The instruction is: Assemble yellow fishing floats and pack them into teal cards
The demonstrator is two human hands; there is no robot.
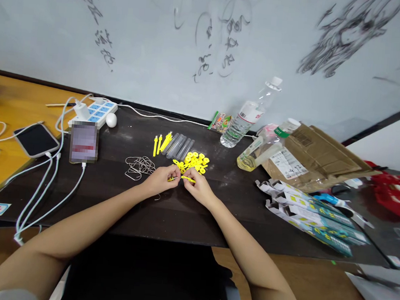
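In the head view my left hand [163,180] and my right hand [199,189] meet over the dark table. My right hand pinches a slim yellow plastic rod [188,179]. My left fingers are closed on a small piece with some yellow showing, mostly hidden by the fingertips. Just beyond them lie a heap of small yellow plastic parts [195,159], clear plastic tubes [178,145] and several yellow rods [166,141]. A pile of bent metal wire hooks [139,166] is left of my left hand, and one loose hook [158,197] lies below it.
A water bottle [240,125], a bottle of yellowish liquid [251,156], a snack packet [219,122], a cardboard parcel [311,149] and long boxes [306,214] stand or lie right. On the left are a power strip [101,112], phones [36,139] and white cables [38,202].
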